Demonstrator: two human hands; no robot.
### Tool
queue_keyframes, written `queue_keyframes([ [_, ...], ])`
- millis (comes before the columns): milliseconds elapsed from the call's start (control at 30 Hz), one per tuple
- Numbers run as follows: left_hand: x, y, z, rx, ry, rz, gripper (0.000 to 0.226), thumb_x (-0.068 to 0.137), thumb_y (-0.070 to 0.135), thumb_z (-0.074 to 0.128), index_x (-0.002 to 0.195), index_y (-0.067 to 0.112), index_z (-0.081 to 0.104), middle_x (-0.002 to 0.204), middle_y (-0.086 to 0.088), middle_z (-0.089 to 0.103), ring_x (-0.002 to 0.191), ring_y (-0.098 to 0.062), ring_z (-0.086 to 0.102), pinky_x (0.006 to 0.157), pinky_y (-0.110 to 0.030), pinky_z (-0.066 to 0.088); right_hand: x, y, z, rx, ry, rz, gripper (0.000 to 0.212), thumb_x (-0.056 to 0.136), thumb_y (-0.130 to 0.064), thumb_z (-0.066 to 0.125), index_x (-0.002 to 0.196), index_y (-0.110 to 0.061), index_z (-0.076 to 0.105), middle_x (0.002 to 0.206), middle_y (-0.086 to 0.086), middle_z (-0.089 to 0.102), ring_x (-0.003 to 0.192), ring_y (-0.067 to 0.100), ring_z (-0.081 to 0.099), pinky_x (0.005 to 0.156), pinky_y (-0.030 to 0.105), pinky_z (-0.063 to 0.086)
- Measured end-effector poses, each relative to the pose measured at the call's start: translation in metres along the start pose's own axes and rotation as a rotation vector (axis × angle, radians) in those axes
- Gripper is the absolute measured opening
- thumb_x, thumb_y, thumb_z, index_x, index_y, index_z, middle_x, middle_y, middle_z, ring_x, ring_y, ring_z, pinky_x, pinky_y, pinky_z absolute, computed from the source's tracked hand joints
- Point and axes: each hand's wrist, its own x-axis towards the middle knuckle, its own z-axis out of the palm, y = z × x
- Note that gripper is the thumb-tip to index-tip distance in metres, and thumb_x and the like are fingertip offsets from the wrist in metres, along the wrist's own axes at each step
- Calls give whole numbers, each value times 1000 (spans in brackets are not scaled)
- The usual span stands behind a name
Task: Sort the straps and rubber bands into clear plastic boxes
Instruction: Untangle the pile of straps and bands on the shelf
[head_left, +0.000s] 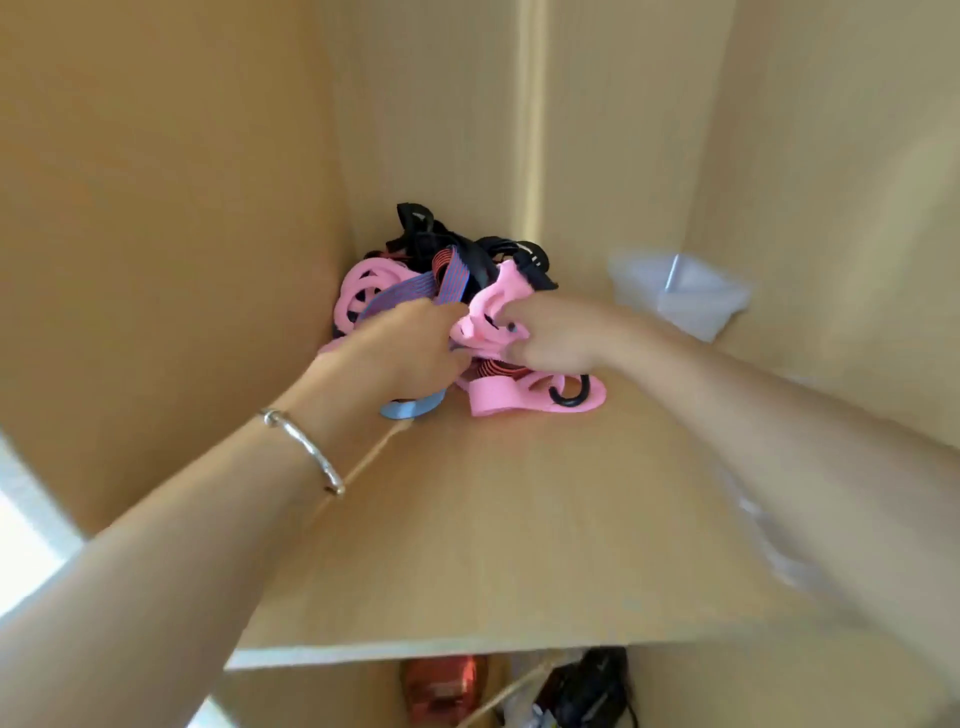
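Deep in shelf (493, 545) corner, broad board in front: left hand (405, 353) gripping striped strap (400, 293), right hand (556, 338) pink band (485, 312); fingertips buried.

Bare forearms — a thin silver bangle (304, 451) on the left wrist.

Straps (451, 276) on shelf (493, 519) (box (685, 293) rightward).
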Motion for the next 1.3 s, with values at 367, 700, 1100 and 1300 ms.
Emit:
queue_keyframes([
  [367, -60, 3, 9, -4, 29, -45, 40, 91, 33, 51, 128, 18, 50, 110, -10, 55, 98, -36, 55, 78, -43, 49, -56, -14, -8, 18, 46, 107, 32, 94, -16, 48, 124, -10, 60, 116, 13, 56, 102, 28, 49, 74, 31, 39],
  [700, -77, 28, -16, 71, 66, -139, 19, 94, 29, 49, 107, 16, 52, 99, -5, 48, 94, -33, 53, 80, -42, 48, -75, 8, -3, 111, 96, 60, 30, 94, -19, 49, 121, -12, 61, 124, 9, 54, 114, 26, 47, 86, 33, 44],
  [1100, -45, 12, 13, 155, 113, -254, 26, 92, 32, 45, 112, 19, 54, 114, -5, 55, 110, -31, 51, 92, -39, 44, -45, 8, 14, 151, 84, 65, 40, 92, -17, 49, 131, -16, 56, 114, 6, 53, 104, 26, 53, 81, 33, 45],
  [1300, -21, -3, 16, 297, 11, -342, 30, 95, 31, 42, 117, 13, 52, 124, -10, 51, 120, -32, 43, 104, -48, 31, 9, -12, 14, 79, 133, -7, 28, 92, -19, 54, 119, -13, 61, 112, 6, 56, 100, 30, 56, 68, 34, 40],
])
